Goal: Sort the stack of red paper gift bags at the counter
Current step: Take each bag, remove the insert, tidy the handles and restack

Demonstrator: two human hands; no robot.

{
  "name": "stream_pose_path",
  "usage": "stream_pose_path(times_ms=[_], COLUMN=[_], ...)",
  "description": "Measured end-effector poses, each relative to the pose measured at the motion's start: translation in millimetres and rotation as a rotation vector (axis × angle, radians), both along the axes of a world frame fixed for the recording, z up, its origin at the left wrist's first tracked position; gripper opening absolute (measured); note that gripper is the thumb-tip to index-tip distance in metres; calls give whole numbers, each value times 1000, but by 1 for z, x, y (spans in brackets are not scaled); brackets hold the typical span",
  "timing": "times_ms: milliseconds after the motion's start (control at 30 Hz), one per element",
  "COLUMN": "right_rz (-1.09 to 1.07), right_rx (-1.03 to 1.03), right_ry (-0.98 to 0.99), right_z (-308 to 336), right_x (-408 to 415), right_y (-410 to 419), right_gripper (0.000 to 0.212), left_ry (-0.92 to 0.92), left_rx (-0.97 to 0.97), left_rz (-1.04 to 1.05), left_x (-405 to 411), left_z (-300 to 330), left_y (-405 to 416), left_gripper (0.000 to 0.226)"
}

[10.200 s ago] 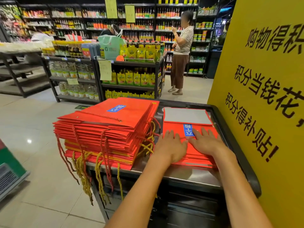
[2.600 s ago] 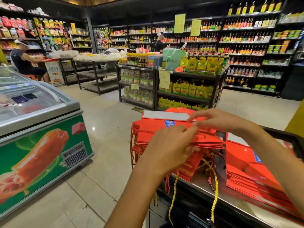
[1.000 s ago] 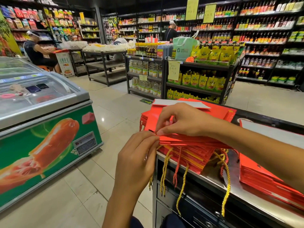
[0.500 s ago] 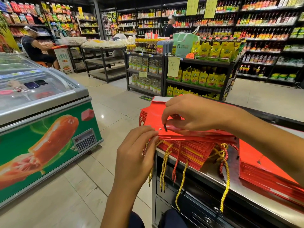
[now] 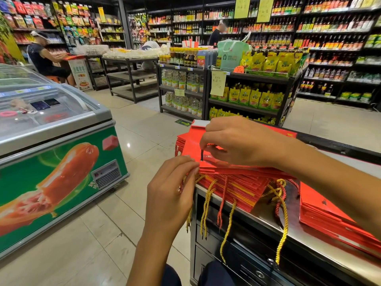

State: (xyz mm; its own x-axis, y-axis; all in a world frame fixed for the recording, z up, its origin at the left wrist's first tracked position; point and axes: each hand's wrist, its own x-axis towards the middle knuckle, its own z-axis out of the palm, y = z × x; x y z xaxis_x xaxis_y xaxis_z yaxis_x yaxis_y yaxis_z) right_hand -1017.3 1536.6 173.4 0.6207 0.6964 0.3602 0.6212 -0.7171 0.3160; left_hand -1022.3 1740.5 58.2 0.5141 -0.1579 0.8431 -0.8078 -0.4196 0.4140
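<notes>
Right hand point(image 5: 243, 143) pinching cord tip atop red bag stack point(image 5: 231, 178); left hand point(image 5: 171, 193), at its 8 o'clock, pinching stack edge.

Bright, sharp, wide-angle edge warp

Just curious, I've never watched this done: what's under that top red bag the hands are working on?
Under the top bag lies a stack of flat red bags on the steel counter, gold and red cord handles dangling off its edge. The right hand hides part of the top.
</notes>
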Motion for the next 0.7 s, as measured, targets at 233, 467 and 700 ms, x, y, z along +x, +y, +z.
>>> stream_pose_path(times_ms=[233,467,700], right_rz=[-21,-109,-196], right_rx=[34,299,372], right_ry=[74,340,488], right_z=[-1,5,9], right_x=[-4,-6,-10], right_y=[4,-2,-8], right_gripper=[16,21,22], left_ry=[121,225,228], left_rx=[-86,-196,-284], left_rz=[4,-7,31], left_x=[0,-2,-4], left_z=[8,20,27], left_y=[-3,-8,-19], left_gripper=[20,16,12])
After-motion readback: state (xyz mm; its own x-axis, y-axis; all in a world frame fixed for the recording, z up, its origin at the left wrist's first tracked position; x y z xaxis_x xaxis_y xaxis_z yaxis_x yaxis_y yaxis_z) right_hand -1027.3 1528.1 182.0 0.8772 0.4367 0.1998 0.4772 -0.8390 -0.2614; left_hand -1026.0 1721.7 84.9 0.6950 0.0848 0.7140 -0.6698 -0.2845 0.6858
